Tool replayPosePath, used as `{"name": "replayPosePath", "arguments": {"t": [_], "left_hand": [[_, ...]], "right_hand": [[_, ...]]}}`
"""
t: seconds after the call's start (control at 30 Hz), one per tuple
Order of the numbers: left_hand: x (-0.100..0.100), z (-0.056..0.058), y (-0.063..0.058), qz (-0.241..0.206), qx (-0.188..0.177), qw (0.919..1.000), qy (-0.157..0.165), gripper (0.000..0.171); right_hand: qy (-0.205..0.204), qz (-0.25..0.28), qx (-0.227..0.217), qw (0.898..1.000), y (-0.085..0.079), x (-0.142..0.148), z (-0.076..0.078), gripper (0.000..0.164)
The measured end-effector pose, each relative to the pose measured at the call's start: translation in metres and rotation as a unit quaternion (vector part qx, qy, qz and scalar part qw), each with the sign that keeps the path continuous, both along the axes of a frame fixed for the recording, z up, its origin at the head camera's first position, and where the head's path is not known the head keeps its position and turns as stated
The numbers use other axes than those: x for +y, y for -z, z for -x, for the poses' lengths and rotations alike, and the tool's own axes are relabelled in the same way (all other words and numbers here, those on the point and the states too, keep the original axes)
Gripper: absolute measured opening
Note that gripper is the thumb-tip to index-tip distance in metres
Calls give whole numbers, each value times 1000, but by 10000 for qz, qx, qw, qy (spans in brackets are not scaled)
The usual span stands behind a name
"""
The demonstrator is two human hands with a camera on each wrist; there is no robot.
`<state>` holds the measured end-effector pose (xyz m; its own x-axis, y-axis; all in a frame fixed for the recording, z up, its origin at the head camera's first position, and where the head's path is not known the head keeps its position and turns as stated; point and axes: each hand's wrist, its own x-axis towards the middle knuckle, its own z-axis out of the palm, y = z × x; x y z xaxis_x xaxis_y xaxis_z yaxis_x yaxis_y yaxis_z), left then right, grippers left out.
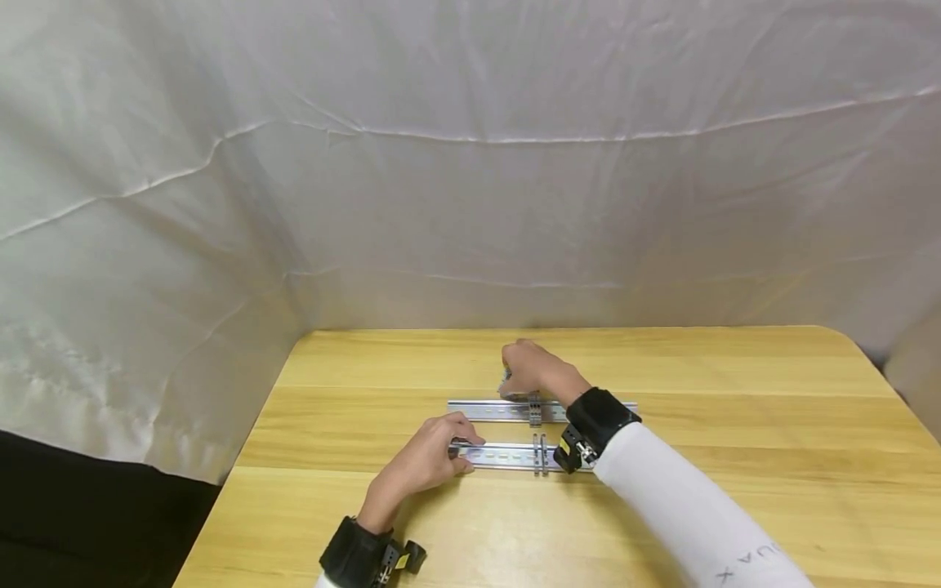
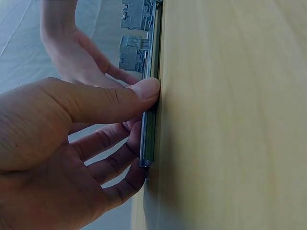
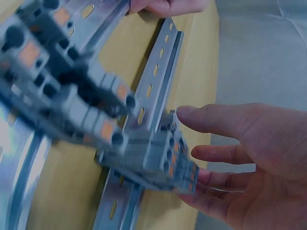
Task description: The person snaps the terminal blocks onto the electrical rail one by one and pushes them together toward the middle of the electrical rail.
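Note:
Two slotted metal DIN rails lie side by side on the table. My left hand pinches the left end of the near rail, thumb on the near edge and fingers on the far one. Two thin grey terminal blocks sit across that rail. On the far rail stands a group of grey terminal blocks with orange marks. My right hand, reaching past the far rail, holds a grey terminal block between thumb and fingers, right beside that group; the palm side is partly hidden in the head view.
The wooden table extends on both sides of the rails. A pale cloth curtain hangs behind its back edge and along the left side. My right forearm in a white sleeve crosses over the right part of the near rail.

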<state>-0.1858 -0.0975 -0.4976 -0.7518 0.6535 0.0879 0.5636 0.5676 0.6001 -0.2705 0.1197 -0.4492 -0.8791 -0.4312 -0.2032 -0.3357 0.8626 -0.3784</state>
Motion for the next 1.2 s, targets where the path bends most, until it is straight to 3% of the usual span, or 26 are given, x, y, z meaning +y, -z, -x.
{"name": "replayPosePath", "arguments": {"t": [0.33,0.47,0.63,0.8,1.0,1.2], "left_hand": [[4,1,0,8,17,10000,83,29],[6,2,0,-16,12,9999,123,29],[6,3,1,-5,-1,9999,136,29],[4,4,3,27,4,9999,111,28],[-1,3,4,18,-27,10000,34,29],[-4,3,4,21,-78,10000,-54,31]], "right_hand": [[323,-105,76,9994,3,-5,-3,19],[388,-22,329,9987,1,-1,-2,18],[490,370,535,9967,-10,8,-3,27],[581,344,648,9956,-23,25,-8,23],[544,428,697,9952,-30,52,-21,17],[287,630,1271,9895,-25,81,-44,28]]}}
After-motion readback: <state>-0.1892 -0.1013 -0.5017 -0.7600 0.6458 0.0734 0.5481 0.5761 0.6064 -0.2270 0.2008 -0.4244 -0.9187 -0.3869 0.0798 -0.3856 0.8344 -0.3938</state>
